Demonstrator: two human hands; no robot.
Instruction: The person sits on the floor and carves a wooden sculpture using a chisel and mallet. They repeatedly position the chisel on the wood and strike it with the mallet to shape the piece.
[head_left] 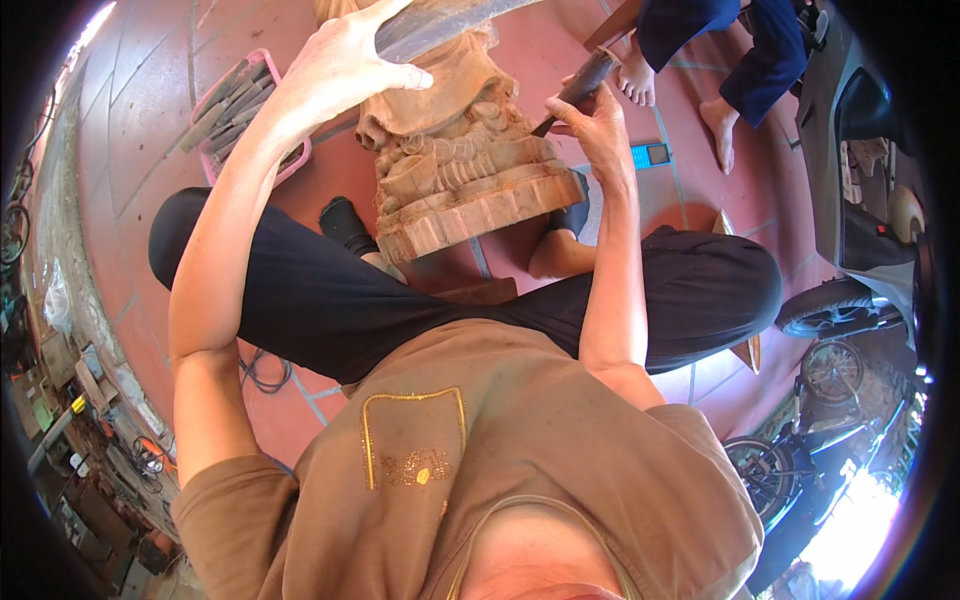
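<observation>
1. Wearing a brown shirt (600,480) and dark trousers (690,290), the person sits with knees spread before the wood carving.
2. Between the person's feet is the wood carving (450,150), brown and deeply cut, its thick notched base facing the person.
3. To the right of the wood carving, the right hand (600,130) has its fingers closed around a dark tapered tool (590,78); the narrow end points at the carving's side, though contact there cannot be told.
4. Over the left part of the wood carving, the left hand (345,55) has thumb and fingers spread about the end of a long grey flat piece (450,28); whether they grip it cannot be told.
5. Left of the wood carving, a pink basket (297,160) holds long-handled tools (235,105) on the red tiled floor (140,110).
6. Right of the wood carving lies a blue phone-like device (652,155).
7. Beyond that device from the wood carving is another person's bare foot (720,130).
8. Far right of the wood carving stands a motorbike (860,200).
</observation>
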